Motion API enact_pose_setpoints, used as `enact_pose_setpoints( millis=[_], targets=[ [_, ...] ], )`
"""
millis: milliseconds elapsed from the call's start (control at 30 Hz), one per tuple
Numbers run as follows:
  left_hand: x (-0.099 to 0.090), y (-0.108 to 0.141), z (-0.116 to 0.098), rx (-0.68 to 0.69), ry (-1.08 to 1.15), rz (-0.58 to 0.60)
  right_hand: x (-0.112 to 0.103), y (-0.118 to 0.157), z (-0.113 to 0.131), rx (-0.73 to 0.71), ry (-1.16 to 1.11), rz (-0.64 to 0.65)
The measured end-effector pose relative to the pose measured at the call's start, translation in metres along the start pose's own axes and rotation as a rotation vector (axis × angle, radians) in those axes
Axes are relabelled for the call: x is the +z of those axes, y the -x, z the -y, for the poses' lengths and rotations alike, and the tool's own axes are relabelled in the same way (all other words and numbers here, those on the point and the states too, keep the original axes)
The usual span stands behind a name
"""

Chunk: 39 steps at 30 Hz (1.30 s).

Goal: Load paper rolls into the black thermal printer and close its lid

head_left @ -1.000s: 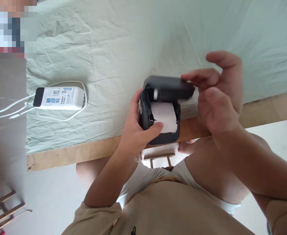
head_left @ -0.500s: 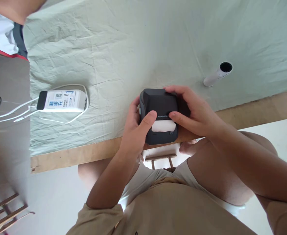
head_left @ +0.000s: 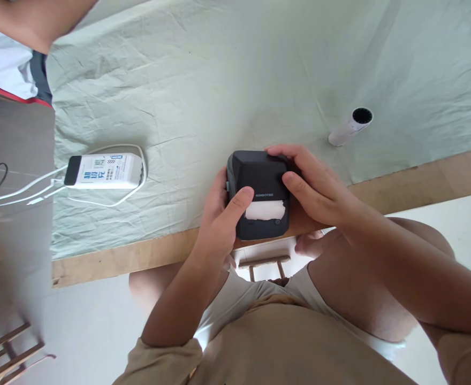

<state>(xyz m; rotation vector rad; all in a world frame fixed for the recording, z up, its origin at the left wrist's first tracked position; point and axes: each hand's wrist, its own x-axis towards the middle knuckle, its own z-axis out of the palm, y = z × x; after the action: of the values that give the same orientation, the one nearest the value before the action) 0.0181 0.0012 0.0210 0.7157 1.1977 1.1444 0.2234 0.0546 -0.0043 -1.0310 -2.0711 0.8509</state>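
A dark label printer [head_left: 259, 174] sits at the near edge of the cloth-covered table, in front of my body. White paper [head_left: 265, 210] sticks out of the slot on its front, below the printed lettering. My left hand [head_left: 225, 211] grips the printer's left side, its thumb lying on the front beside the paper. Around the right side is my right hand [head_left: 313, 184], with fingers at the far right corner and the thumb on the upper face. The fingertips behind the printer's left side are hidden.
A white power bank [head_left: 107, 171] with white cables lies on the pale green cloth [head_left: 187, 96] to the left. A white tube [head_left: 350, 127] with a dark open end stands at the right. Another person's arm [head_left: 38, 21] reaches in at the upper left. A wooden stool [head_left: 8, 353] is lower left.
My right thumb has shifted up from beside the paper slot to the printer's upper right face. The printer is turned slightly, and my left hand keeps its hold.
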Motion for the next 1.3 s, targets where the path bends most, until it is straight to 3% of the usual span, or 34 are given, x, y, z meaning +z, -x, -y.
enact_pose_setpoints(
  millis=[367, 567, 800, 1033, 1300],
  targets=[
    [0.003, 0.007, -0.004, -0.032, -0.019, -0.022, -0.002, 0.001, -0.001, 0.01, 0.014, 0.019],
    [0.002, -0.004, 0.004, -0.013, 0.072, -0.066, 0.001, 0.0, 0.0, 0.015, 0.007, 0.029],
    [0.003, -0.012, 0.006, 0.018, 0.16, -0.109, 0.003, 0.002, 0.0, -0.04, 0.064, -0.152],
    [0.002, -0.011, 0.006, 0.005, 0.247, -0.127, -0.003, 0.004, -0.002, -0.028, -0.05, -0.046],
    [-0.005, -0.012, 0.01, 0.013, 0.265, -0.115, -0.006, 0.007, -0.003, -0.09, -0.063, -0.058]
  ],
)
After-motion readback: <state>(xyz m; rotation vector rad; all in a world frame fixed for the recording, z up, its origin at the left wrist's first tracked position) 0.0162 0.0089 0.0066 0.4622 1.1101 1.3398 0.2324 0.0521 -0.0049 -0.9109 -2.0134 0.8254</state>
